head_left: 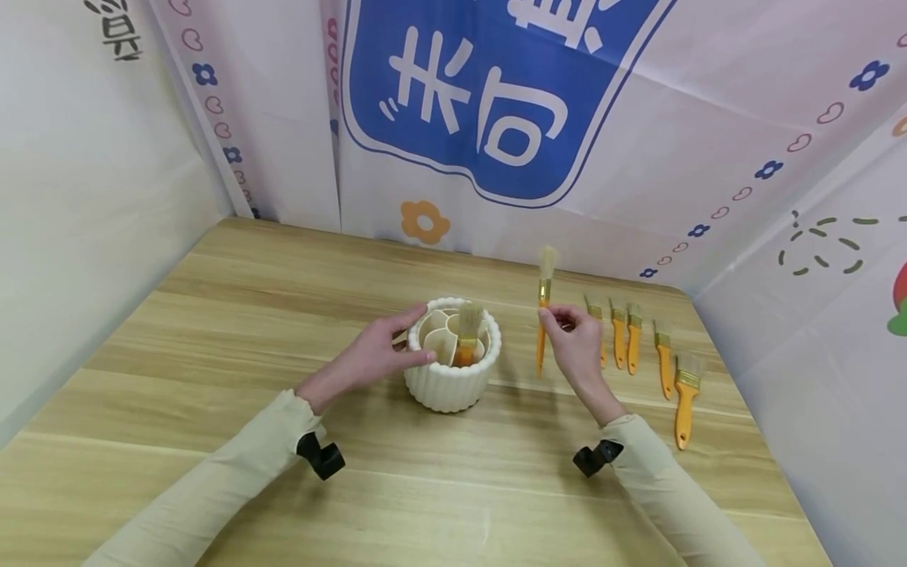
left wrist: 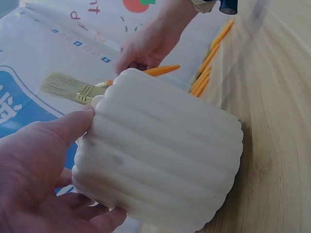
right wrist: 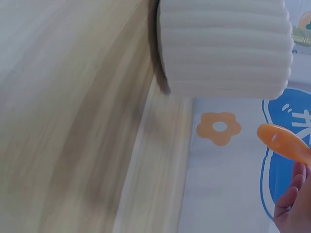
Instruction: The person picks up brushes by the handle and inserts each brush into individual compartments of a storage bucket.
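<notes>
A white ribbed round pot (head_left: 448, 387) with a divided insert stands upright on the table. My left hand (head_left: 372, 354) holds it at the rim, thumb on the near edge and fingers round the far left side. One paintbrush (head_left: 468, 327) stands in the pot, bristles up. To the right of the pot, my right hand (head_left: 577, 342) pinches another paintbrush (head_left: 545, 290) by its orange handle, upright in the air with bristles on top. That handle's rounded end (right wrist: 282, 141) shows in the right wrist view, apart from the pot.
Several orange-handled paintbrushes lie in a row on the right of the wooden table (head_left: 212, 378), among them a narrow paintbrush (head_left: 664, 362) and a wide paintbrush (head_left: 684, 402). Printed white sheeting (head_left: 283, 118) walls in the back and sides.
</notes>
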Tool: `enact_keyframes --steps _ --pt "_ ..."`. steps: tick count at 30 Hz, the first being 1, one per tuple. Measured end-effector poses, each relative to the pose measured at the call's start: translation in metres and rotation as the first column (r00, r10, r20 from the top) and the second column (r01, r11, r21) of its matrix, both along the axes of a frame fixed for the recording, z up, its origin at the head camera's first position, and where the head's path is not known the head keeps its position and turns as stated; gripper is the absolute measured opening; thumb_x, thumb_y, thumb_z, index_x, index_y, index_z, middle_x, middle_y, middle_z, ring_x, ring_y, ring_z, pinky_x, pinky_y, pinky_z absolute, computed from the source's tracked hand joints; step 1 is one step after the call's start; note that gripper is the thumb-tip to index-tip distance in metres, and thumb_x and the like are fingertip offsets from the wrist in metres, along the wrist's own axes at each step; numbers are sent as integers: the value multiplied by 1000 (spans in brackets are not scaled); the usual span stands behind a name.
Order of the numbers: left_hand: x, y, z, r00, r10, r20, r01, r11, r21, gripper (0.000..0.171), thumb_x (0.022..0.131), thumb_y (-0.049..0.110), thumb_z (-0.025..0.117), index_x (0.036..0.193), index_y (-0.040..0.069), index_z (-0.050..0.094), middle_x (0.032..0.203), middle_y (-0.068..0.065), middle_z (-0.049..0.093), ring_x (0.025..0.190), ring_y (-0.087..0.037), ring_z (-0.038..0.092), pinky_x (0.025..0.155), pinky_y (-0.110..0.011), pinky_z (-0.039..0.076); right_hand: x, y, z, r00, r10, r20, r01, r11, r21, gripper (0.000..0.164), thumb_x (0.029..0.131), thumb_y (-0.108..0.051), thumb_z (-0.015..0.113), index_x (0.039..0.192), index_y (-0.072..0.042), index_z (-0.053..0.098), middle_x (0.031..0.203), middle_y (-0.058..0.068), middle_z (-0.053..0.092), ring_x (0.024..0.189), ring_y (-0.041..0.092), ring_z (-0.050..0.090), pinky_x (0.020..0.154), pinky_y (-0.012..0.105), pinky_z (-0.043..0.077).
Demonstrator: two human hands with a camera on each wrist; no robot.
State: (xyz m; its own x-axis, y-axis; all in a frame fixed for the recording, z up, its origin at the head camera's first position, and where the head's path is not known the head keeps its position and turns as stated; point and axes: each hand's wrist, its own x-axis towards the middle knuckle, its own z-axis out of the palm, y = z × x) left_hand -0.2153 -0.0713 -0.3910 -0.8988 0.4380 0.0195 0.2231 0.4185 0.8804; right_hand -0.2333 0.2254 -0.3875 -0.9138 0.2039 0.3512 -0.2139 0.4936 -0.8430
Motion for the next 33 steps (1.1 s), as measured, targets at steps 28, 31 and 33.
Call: enact_keyframes --steps 28,31,33 --pt "-1 0 -2 1000 -3 9 3 1000 10 82 83 30 70 148 10 23 157 -9 18 141 -33 27 109 -40 39 -2 -51 34 979 83 -188 -129 960 -249 20 84 -5 65 94 13 64 72 -18 61 68 -1 56 55 8 47" --pt "0 0 -2 1000 -1 2 1 1000 4 82 83 30 70 148 9 23 156 -10 18 141 -34 27 109 -40 39 -2 -56 35 964 100 -247 -172 941 -291 22 84 -4 66 93 15 62 74 -18 63 69 0 59 59 9 52" --pt "0 0 -1 1000 -1 -7 1 1000 2 82 83 30 70 148 8 24 156 -11 18 141 -34 27 110 -41 38 -3 -58 35 959 108 -263 -190 933 -307 22 84 -4 66 93 16 62 74 -16 64 69 0 60 57 9 52"
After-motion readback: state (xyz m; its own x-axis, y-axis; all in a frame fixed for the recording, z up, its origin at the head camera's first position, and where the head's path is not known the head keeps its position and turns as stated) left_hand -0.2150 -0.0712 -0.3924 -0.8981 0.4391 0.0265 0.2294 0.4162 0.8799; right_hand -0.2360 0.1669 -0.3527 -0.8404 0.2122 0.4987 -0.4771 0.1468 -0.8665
